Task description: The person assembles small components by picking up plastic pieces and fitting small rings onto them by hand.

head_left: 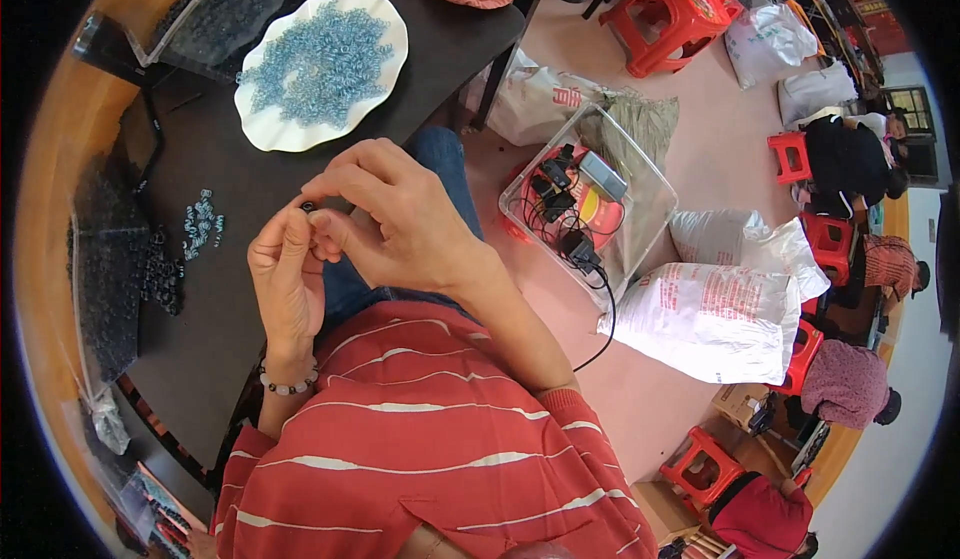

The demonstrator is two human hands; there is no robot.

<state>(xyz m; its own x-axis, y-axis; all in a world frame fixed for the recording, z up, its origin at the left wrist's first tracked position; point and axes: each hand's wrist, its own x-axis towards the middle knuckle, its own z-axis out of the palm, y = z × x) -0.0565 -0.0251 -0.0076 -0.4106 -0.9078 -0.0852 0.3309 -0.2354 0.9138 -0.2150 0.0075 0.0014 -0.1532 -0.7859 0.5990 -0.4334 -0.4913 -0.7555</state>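
Observation:
My left hand (pixel 283 277) and my right hand (pixel 408 221) meet above the near edge of the table. Between their fingertips they pinch a small black round piece (pixel 308 206), mostly covered by the fingers. To their left on the dark tabletop lies a pile of small black pieces (pixel 163 277). Beside it is a loose cluster of clear bluish pieces (pixel 203 221). Beyond my hands stands a white plate with a wavy rim (pixel 268 135), holding a heap of small translucent blue pieces (pixel 318 64).
Clear-walled bins of dark pieces (pixel 105 269) line the table's far left. On my right, a clear plastic box (pixel 655 194) holds cables and adapters, with a black cord trailing out. White sacks (pixel 715 319) and red stools (pixel 665 19) stand on the floor. Several people sit farther right.

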